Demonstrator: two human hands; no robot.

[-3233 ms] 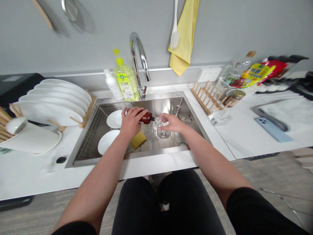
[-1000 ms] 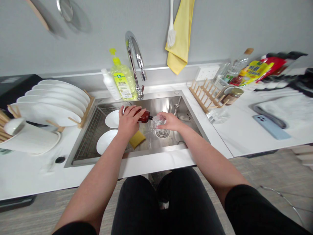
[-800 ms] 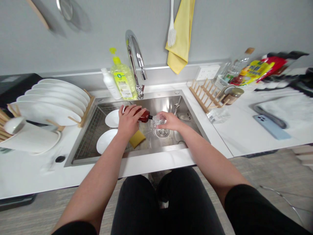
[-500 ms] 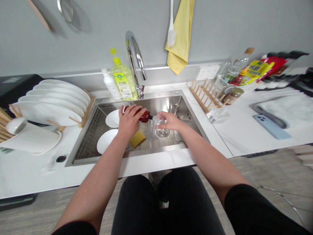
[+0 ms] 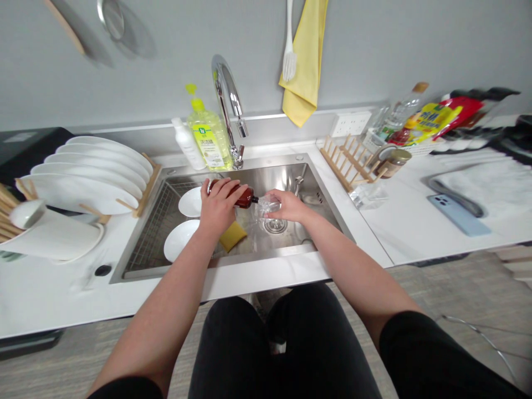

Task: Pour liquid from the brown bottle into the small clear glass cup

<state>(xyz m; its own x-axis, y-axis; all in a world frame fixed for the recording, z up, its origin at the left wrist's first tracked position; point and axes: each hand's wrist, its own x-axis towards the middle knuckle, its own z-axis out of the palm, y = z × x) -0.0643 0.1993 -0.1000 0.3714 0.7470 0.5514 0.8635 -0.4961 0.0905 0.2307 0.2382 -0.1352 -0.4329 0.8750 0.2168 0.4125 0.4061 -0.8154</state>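
Sink (image 5: 270,256) below, and over it the left hand (image 5: 219,208) grips a brown bottle (image 5: 244,198) sideways, nozzle (image 5: 255,199) at the clear vessel (image 5: 266,206) clasped in the right hand (image 5: 286,206)! Steady aim (spills seem easy) should serve best, faucet (image 5: 233,102) arching behind.

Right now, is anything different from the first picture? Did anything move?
Nothing clearly moved: most things just sit slightly farther left in the picture, probably because the camera shifted. Nothing was picked up or let go. The left fingers still hold the brown bottle, its tip toward the clear cup in the right fingers. The white dishes, yellow pad and tap stayed put.
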